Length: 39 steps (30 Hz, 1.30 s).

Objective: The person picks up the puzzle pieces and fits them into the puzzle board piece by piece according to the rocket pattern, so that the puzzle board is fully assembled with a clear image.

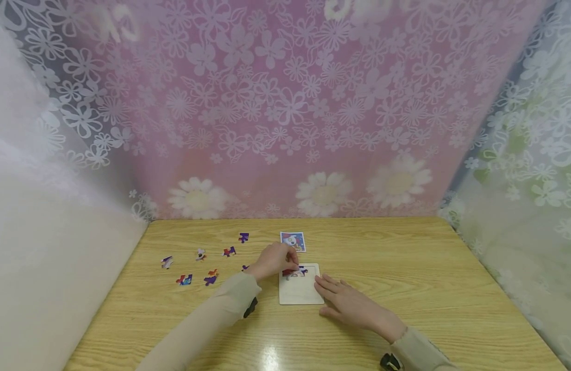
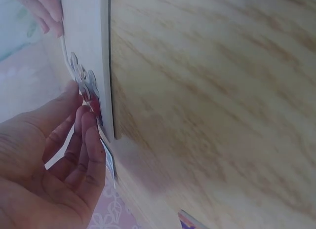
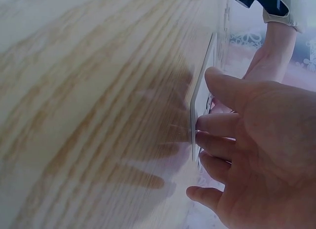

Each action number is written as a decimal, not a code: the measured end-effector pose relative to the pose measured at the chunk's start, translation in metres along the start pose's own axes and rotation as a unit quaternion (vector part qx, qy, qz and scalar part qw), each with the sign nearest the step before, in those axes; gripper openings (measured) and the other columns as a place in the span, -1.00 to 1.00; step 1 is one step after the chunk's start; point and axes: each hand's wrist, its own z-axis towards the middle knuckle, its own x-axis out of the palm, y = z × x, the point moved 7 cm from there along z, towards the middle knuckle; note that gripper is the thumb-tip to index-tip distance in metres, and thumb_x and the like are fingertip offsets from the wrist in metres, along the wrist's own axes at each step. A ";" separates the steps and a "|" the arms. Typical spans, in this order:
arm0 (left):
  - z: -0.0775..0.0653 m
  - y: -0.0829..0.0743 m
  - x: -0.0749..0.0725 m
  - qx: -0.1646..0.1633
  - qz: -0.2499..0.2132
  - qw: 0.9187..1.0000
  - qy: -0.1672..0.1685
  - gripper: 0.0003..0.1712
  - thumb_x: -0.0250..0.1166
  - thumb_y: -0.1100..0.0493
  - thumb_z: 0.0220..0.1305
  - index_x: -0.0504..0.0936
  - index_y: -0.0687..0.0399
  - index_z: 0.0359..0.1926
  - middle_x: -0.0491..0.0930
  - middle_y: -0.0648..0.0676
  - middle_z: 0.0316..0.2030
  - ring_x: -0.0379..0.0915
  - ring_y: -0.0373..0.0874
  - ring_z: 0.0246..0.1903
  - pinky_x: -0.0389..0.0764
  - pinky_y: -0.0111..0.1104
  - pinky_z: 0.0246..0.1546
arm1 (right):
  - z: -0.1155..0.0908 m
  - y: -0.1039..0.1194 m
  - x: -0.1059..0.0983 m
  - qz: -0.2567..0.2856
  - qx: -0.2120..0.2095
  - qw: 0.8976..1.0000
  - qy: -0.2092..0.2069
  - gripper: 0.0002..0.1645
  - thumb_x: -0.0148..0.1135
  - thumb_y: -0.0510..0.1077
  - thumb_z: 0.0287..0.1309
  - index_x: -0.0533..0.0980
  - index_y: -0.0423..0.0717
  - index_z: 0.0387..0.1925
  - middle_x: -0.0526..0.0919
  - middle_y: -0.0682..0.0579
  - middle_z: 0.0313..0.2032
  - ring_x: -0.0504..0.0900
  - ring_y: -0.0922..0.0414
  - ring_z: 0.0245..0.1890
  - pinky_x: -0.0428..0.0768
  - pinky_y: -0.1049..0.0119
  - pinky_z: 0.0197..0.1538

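1. the left hand (image 1: 272, 260) pinches a red puzzle piece (image 2: 95, 106), thumb and fingertips drawn close together, at the upper left of a white tray (image 1: 301, 294).
2. the right hand (image 1: 347, 304) lies with its fingers extended, fingertips touching the tray's right edge.
3. other pieces (image 1: 305, 272) lie inside the tray, along its top part; the lower part shows white.
4. loose pieces (image 1: 229, 252) are scattered on the wooden table (image 1: 405, 273), left of the tray.
5. a small picture card (image 1: 293, 240) lies just beyond the tray.
6. behind the table is a pink flowered curtain (image 1: 290, 103).
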 end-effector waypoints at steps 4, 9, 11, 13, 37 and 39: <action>-0.001 0.001 0.000 0.005 -0.015 1.000 0.002 -0.85 0.54 0.07 0.16 0.71 -0.12 -0.46 0.59 -0.22 -0.56 0.44 -0.34 -0.57 0.45 -0.43 -0.42 | 0.000 0.001 -0.001 0.001 0.002 1.000 0.003 -0.26 0.09 0.07 0.49 0.26 -0.36 0.45 0.24 -0.25 0.48 0.20 -0.24 0.48 0.27 -0.30 0.37; -0.003 -0.001 -0.002 0.011 -0.025 1.000 0.008 -0.87 0.54 0.11 0.15 0.72 -0.08 -0.44 0.60 -0.20 -0.53 0.47 -0.35 -0.54 0.49 -0.44 -0.41 | 0.000 0.002 -0.001 0.006 0.001 1.000 0.003 -0.25 0.09 0.07 0.49 0.27 -0.37 0.44 0.24 -0.27 0.48 0.20 -0.26 0.47 0.28 -0.32 0.36; -0.004 -0.002 -0.003 0.009 -0.026 1.000 0.009 -0.88 0.54 0.12 0.16 0.73 -0.07 -0.43 0.61 -0.18 -0.51 0.47 -0.34 -0.53 0.50 -0.44 -0.40 | 0.001 0.002 -0.002 0.004 0.000 1.000 0.002 -0.26 0.09 0.07 0.49 0.27 -0.37 0.44 0.24 -0.27 0.48 0.21 -0.26 0.47 0.28 -0.32 0.36; -0.004 -0.002 -0.003 0.009 -0.025 1.000 0.007 -0.88 0.53 0.13 0.17 0.73 -0.07 -0.43 0.62 -0.17 -0.50 0.47 -0.34 -0.52 0.51 -0.43 -0.40 | 0.001 0.001 -0.001 0.000 0.001 1.000 0.002 -0.26 0.10 0.06 0.49 0.27 -0.36 0.44 0.24 -0.25 0.48 0.21 -0.25 0.48 0.27 -0.31 0.36; -0.002 0.048 -0.033 -0.010 -0.162 0.984 -0.069 -0.66 0.17 0.01 0.53 0.71 0.13 0.03 0.73 0.09 -0.18 0.69 -0.05 -0.21 0.70 -0.29 -0.23 | 0.001 -0.001 0.001 -0.003 0.004 1.000 0.005 -0.26 0.08 0.08 0.50 0.27 -0.34 0.45 0.23 -0.24 0.49 0.19 -0.23 0.49 0.26 -0.30 0.38; -0.003 0.055 -0.040 -0.017 -0.181 0.981 -0.073 -0.63 0.15 0.00 0.54 0.69 0.16 0.06 0.73 0.14 -0.13 0.69 0.00 -0.16 0.71 -0.22 -0.17 | 0.001 -0.001 0.002 -0.004 0.003 1.000 0.005 -0.25 0.08 0.09 0.49 0.27 -0.34 0.45 0.24 -0.24 0.49 0.19 -0.23 0.49 0.26 -0.30 0.38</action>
